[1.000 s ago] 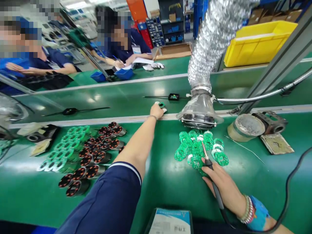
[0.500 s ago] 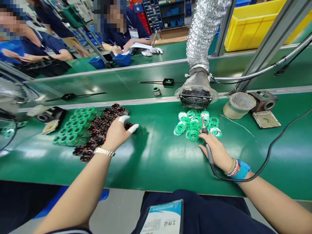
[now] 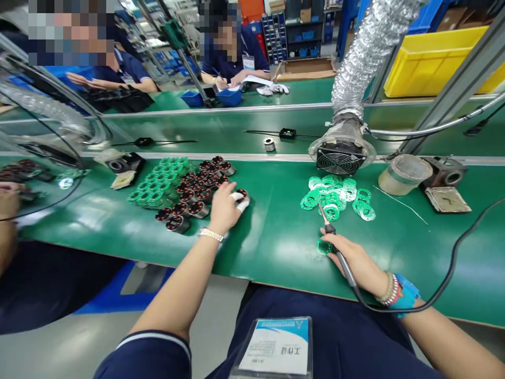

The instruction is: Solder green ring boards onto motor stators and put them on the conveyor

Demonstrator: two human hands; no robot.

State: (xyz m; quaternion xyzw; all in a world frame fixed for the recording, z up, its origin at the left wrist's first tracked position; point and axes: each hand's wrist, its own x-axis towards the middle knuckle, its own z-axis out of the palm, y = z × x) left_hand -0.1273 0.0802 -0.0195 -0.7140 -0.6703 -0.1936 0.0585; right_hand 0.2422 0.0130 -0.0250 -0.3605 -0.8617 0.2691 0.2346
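Note:
My left hand (image 3: pixel 225 208), with white covers on thumb and forefinger, closes around a copper-wound motor stator (image 3: pixel 242 195) at the right edge of a group of stators (image 3: pixel 199 209). Left of that group lie stacked green circuit boards (image 3: pixel 153 184). My right hand (image 3: pixel 361 263) holds a soldering iron (image 3: pixel 344 265) with its tip pointing away from me. The same hand pinches one green ring-shaped circuit board (image 3: pixel 323 246) just above the table. Beyond the tip lies a loose pile of green ring boards (image 3: pixel 329 195).
A fume extractor fan (image 3: pixel 341 159) hangs behind the ring boards. To its right stand a round tub (image 3: pixel 404 176) and an iron stand with a sponge tray (image 3: pixel 447 200). The iron's cable (image 3: pixel 445 284) loops at right. A co-worker's hand (image 3: pixel 8 197) is at far left.
My left thumb and forefinger have closed on a stator at the group's edge. My right hand has drawn toward me from the pile, bringing the iron and a ring board. The view has shifted left.

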